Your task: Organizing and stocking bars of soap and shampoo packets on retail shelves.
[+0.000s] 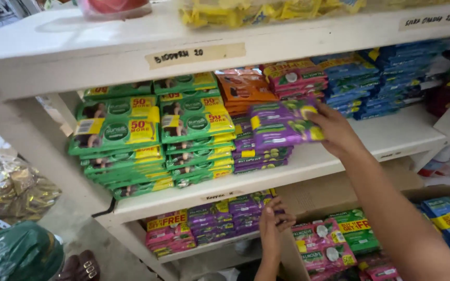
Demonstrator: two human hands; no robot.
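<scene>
My right hand (336, 130) reaches up to the middle shelf (391, 136) and grips a bundle of purple sachet strips (282, 122), held tilted on top of a stack of purple sachets (259, 153). My left hand (273, 221) is lower down, fingers loosely apart, touching the purple sachets (235, 211) on the bottom shelf and the edge of a cardboard box (308, 192). It holds nothing.
Green sachet stacks (147, 138) fill the middle shelf's left; orange (243, 88), pink (292, 78) and blue (371, 80) packs lie behind. The box holds pink (321, 250), green and blue packs. Yellow packets (246, 11) sit on the top shelf. A green bag (16, 252) lies at lower left.
</scene>
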